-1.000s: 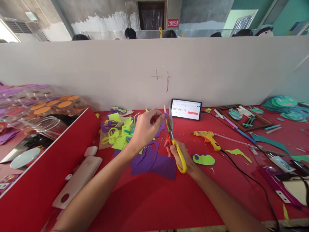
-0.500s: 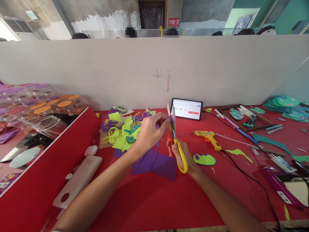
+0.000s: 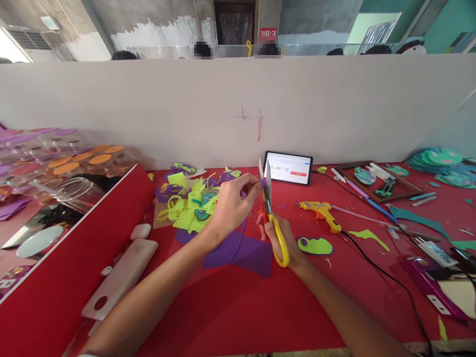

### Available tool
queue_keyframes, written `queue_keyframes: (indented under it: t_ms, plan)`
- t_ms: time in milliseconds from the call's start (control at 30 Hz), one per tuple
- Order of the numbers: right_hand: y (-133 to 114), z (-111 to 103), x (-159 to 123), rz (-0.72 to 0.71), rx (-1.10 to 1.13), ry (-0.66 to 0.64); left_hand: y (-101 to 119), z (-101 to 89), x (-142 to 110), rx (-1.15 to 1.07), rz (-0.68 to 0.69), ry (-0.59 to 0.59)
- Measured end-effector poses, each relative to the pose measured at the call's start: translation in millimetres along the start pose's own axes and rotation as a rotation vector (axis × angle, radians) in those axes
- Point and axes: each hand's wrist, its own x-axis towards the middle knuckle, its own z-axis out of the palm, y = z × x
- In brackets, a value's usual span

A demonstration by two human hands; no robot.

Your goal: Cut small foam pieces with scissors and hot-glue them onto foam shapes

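Observation:
In my right hand [image 3: 284,238] is a pair of scissors [image 3: 279,240] with yellow and red handles, blades pointing up and slightly apart. My left hand [image 3: 236,201] pinches a small purple piece [image 3: 263,182] between thumb and fingers, right at the blades. Whether the piece is foam or felt I cannot tell. Below my hands lie purple sheets [image 3: 256,255] on the red table. To the right of my right hand rests a lime-green shape [image 3: 315,245] with a purple edge and a small purple round on it.
Lime-green and purple scraps [image 3: 186,208] heap at the left. A tablet [image 3: 288,168] showing a timer leans against the white partition. Right of my hands lie a yellow glue gun [image 3: 320,213] with its cord and a wooden frame [image 3: 381,198]. A red divider [image 3: 74,267] borders the left side.
Both hands stay almost in place, with the scissors and purple piece still held. The tablet's timer has advanced by one second.

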Motion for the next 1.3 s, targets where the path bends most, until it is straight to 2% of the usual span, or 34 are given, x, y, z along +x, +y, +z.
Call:
queue_keyframes:
  t_ms: [300,900,1100,1300]
  plan:
    - [21.7,7.2,1.2,0.041,0.041,0.002,1.6,-2.9,2.5,-0.002,-0.031,0.008]
    - [11.5,1.3,1.2,0.026,-0.002,-0.014,-0.6,0.0,1.3,-0.01,-0.003,-0.029]
    - [4.0,-1.2,1.2,0.044,-0.057,-0.028,0.0,-1.4,2.4,-0.01,-0.009,-0.007]
    - [6.9,-1.5,1.2,0.044,-0.044,-0.03,1.6,-4.0,3.6,-0.003,-0.02,0.011]
